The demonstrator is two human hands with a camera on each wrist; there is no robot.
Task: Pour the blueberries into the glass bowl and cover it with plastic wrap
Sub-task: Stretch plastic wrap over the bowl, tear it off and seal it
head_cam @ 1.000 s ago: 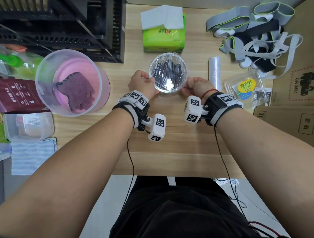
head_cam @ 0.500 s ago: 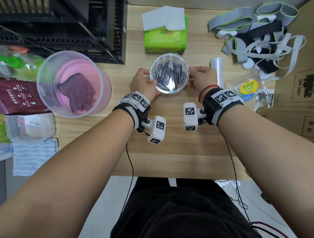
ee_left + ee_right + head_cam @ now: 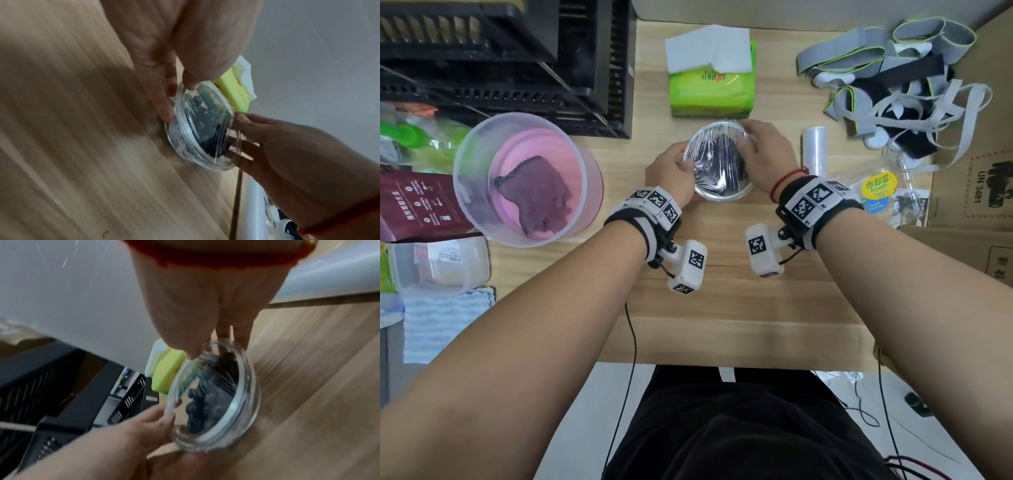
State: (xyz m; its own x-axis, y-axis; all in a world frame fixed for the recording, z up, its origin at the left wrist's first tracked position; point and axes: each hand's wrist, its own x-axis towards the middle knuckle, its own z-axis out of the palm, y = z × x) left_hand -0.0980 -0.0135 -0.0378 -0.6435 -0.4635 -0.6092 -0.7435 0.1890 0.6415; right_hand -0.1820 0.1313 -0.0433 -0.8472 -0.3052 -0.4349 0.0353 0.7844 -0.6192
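The glass bowl stands on the wooden table, holding dark blueberries under a taut sheet of plastic wrap. My left hand grips the bowl's left side, thumb on the rim and fingers down the wall. My right hand grips the far right rim, with its thumb over the wrap and its fingers behind the glass. In the right wrist view the bowl sits between the right thumb and the left hand. The bowl's underside is hidden.
The plastic wrap roll lies just right of the bowl, with the blueberry clamshell beyond it. A green tissue pack sits behind the bowl. A clear tub and black rack stand left; straps and cardboard lie right.
My right hand has slid from the bowl's near right side round to its far right rim, thumb now over the wrap. The left hand has stayed on the left side.
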